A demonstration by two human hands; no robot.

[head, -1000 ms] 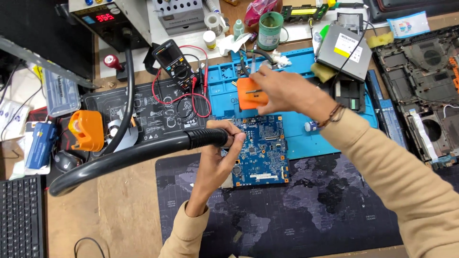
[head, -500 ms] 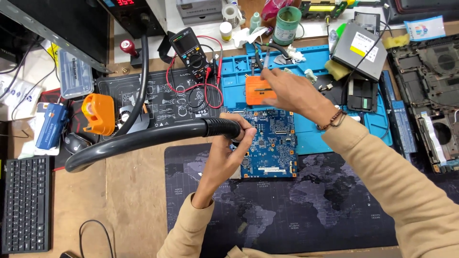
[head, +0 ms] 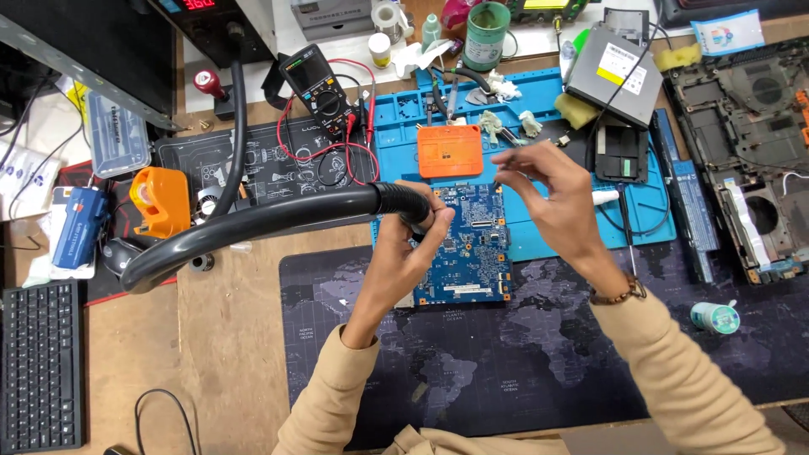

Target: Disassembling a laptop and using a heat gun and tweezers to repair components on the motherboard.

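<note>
My left hand (head: 404, 253) is wrapped around the nozzle end of a black flexible hose (head: 253, 223) and holds it at the upper left corner of a blue circuit board (head: 472, 248). The board lies flat, half on a dark map-printed desk mat (head: 506, 362) and half on a blue work mat (head: 539, 101). Just above the board's upper right corner, my right hand (head: 548, 198) hovers with its fingertips pinched on a small thin tool. An orange box (head: 451, 152) sits just beyond the board.
A multimeter (head: 316, 80) with red leads lies at the back left. An optical drive (head: 615, 76) and an opened laptop chassis (head: 750, 152) are on the right. A keyboard (head: 42, 362) sits at the near left, and a small green-capped jar (head: 715, 316) at the right.
My right hand has come off the orange box and drawn back over the board's upper right corner. My left hand still grips the hose at the board.
</note>
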